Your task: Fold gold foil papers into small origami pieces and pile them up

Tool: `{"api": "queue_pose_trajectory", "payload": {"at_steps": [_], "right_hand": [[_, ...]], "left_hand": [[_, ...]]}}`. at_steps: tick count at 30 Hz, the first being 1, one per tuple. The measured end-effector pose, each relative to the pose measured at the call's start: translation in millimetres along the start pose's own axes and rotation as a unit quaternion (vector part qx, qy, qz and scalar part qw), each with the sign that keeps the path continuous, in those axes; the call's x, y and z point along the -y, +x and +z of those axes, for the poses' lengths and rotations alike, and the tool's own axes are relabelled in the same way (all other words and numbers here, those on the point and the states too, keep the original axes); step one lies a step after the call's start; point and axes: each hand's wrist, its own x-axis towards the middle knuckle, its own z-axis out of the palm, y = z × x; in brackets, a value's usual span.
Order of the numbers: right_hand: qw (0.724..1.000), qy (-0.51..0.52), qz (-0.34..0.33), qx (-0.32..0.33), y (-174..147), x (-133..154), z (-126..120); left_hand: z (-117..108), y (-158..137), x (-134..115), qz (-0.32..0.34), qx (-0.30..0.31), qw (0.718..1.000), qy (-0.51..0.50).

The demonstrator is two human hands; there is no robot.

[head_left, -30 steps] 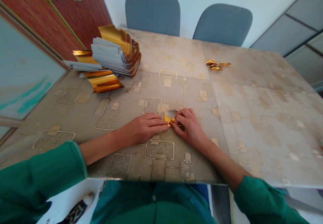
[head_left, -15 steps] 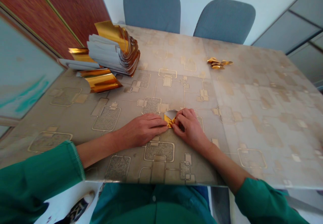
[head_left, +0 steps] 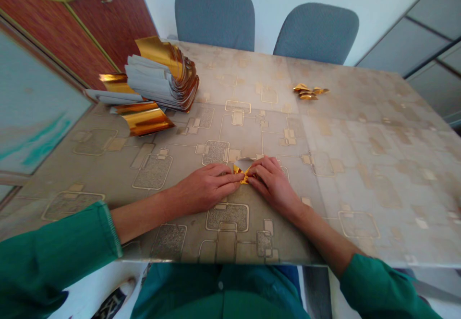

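A small piece of gold foil paper (head_left: 238, 169), partly folded, lies on the table in front of me with its pale back showing at the far edge. From the left, my left hand (head_left: 212, 187) reaches over, fingers together, holding the paper's near left side. My right hand (head_left: 272, 180) has its bent fingers closed on the paper's right side. Both sets of fingertips almost meet at the middle, hiding part of the folds.
A thick stack of gold foil paper (head_left: 162, 76) with white backs stands at the table's far left, a loose sheet (head_left: 144, 118) before it. Several folded gold pieces (head_left: 306, 92) lie at the back. Two blue-grey chairs (head_left: 215, 17) stand behind the patterned table (head_left: 345, 165).
My left fingertips have moved right, further over the paper and closer to my right hand. The right fingers have shifted slightly on the fold. The view has tilted a little.
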Motion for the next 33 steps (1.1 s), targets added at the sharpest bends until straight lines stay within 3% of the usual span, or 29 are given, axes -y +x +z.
{"api": "queue_pose_trajectory", "payload": {"at_steps": [4,10,16,22,26,33], "right_hand": [[0.995,-0.077,-0.065,-0.022,-19,3,-7],[0.991,-0.113,-0.066,0.016,-28,4,-5],[0.994,-0.05,-0.099,0.024,-22,-4,-11],[0.983,0.018,-0.156,0.092,-8,-22,-22],[0.979,0.01,-0.169,0.117,6,-24,-25],[0.987,0.036,-0.133,0.083,3,-23,-22]], "left_hand": [[-1,0,-2,0.001,0.015,1.0,0.008],[0,2,-8,-0.013,0.018,1.0,0.009],[-1,7,-10,-0.001,-0.007,0.999,0.041],[3,10,-11,0.001,-0.029,0.999,0.021],[3,17,-10,-0.011,-0.052,0.998,0.041],[-4,31,-7,0.008,-0.015,0.995,0.098]]}}
